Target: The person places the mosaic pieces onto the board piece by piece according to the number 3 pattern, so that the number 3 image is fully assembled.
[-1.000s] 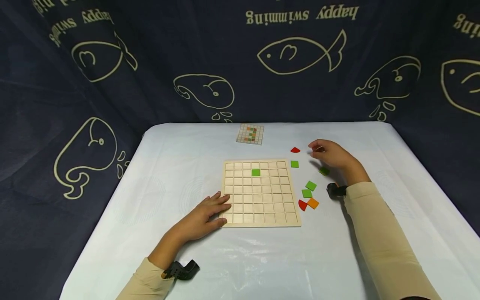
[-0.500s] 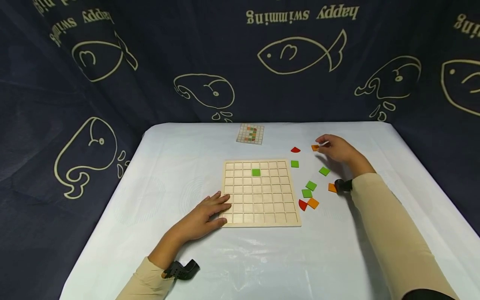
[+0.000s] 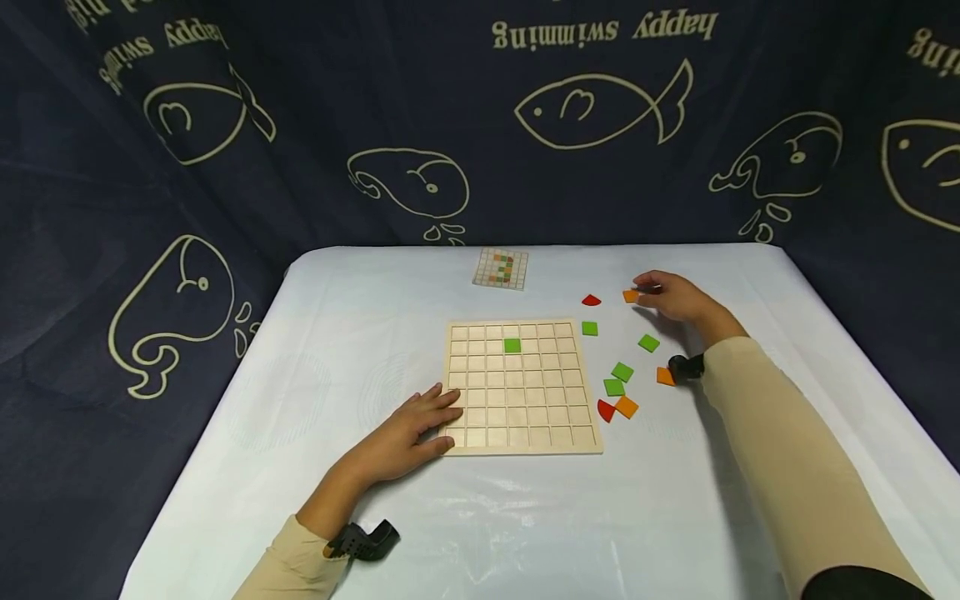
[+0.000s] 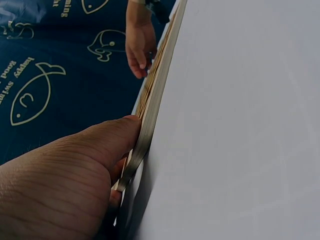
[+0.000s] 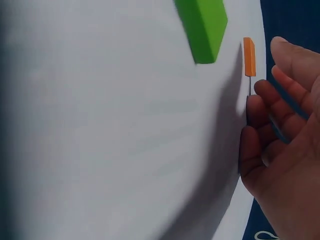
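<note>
A wooden grid board [image 3: 525,408] lies on the table, with one green square tile [image 3: 512,345] in a cell near its far side. My left hand [image 3: 405,433] rests at the board's left edge, fingers spread over the rim. At the back right, my right hand [image 3: 678,298] hovers low with loosely bent fingers beside an orange square tile [image 3: 630,296]. In the right wrist view, that orange tile [image 5: 249,57] lies just beyond the fingertips, with a gap to the thumb, and nothing shows in the grasp. A larger-looking green tile [image 5: 205,30] lies nearer the camera.
Right of the board lie several loose tiles: green squares [image 3: 622,372], orange squares [image 3: 626,407] and red quarter-circles [image 3: 591,300]. One orange tile [image 3: 664,376] is partly covered by the wrist camera [image 3: 684,369]. A pattern card [image 3: 480,275] lies behind the board. Dark curtain [image 3: 480,108] borders the table.
My right hand has shifted slightly right, and the orange tile by its fingers and another near the wrist have come into view. My left hand and the board have stayed put.
</note>
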Tool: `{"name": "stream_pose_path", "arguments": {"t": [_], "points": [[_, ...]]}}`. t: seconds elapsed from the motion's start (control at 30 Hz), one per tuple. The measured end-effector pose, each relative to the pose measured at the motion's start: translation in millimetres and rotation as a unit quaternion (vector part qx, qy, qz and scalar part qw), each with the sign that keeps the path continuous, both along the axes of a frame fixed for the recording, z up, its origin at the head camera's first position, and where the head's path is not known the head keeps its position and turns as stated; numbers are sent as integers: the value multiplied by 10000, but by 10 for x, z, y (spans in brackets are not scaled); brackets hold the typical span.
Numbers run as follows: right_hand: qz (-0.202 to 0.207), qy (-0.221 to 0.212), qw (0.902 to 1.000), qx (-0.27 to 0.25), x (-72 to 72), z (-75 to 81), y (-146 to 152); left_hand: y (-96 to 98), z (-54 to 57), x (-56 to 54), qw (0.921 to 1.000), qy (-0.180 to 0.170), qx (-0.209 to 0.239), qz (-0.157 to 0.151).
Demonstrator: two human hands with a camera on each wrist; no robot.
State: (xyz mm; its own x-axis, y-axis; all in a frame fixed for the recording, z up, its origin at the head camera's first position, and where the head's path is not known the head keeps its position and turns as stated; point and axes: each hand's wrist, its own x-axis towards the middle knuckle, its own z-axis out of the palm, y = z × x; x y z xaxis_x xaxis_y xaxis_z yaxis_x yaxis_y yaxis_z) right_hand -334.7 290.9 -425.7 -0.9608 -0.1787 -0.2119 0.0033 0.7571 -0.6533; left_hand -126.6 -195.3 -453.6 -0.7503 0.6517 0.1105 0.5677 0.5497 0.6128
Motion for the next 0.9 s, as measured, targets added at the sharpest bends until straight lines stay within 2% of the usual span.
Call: {"name": "stream_pose_path", "arguments": {"t": [0.27,0.6,0.9], "points": [[-88,-190,9997,-81,-6,-23,13,12,6,1,10000,17,-14,-18],[-83,-40,10000,-7,-13,-90,-19,8,-7,-1,10000,21,-48,-2],[-144,-84,9999,18,-7,-106,-65,-1,-9,0,9999,-10,-84,60]]}}
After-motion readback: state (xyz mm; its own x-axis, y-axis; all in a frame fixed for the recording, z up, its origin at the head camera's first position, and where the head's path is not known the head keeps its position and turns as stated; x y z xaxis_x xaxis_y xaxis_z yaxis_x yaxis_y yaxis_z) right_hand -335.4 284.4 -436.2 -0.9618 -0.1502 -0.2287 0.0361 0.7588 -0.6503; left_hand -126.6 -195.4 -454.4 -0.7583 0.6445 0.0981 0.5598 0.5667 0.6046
